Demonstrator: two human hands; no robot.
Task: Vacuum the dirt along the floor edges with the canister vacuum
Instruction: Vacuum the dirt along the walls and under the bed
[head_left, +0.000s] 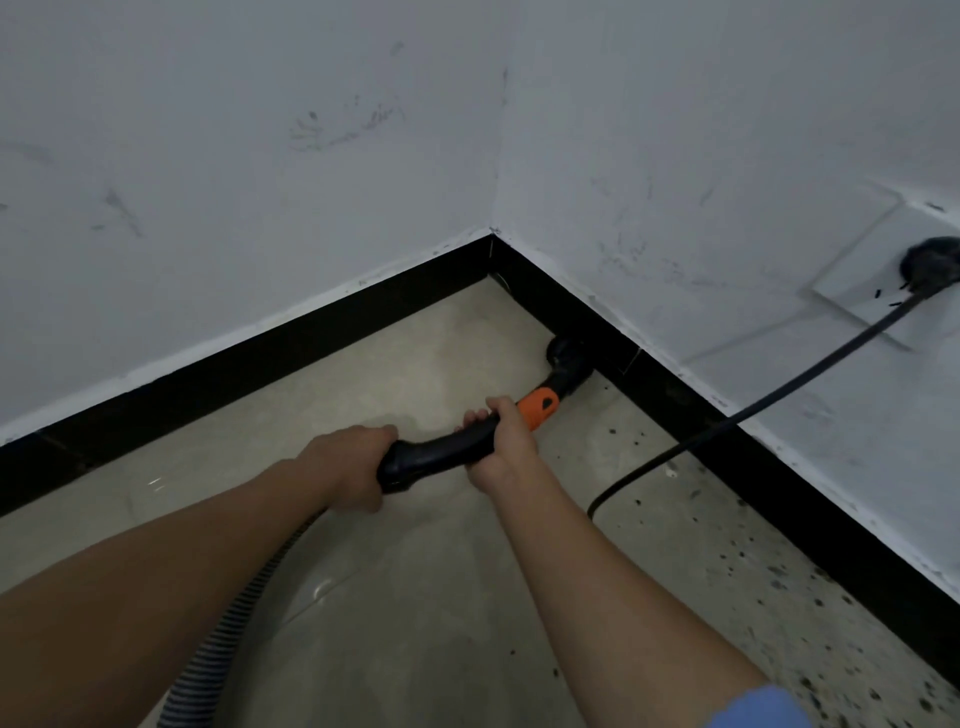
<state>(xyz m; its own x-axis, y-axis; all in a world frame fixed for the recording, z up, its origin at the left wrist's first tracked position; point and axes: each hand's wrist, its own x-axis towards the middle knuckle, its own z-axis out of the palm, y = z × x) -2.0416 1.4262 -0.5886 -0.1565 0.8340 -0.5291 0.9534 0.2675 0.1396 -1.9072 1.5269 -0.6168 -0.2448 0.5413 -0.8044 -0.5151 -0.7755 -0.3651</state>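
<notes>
Fingers (475, 417) around handle (441, 453) (both hands)

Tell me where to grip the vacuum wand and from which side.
Grip the wand's curved black handle, behind the orange collar, coming from above. The left hand wraps its hose end and the right hand its front. The bend fits two fists, and the nozzle stays at the baseboard.

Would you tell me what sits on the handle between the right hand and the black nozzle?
In the head view, an orange collar separates the right hand from the nozzle.
</notes>
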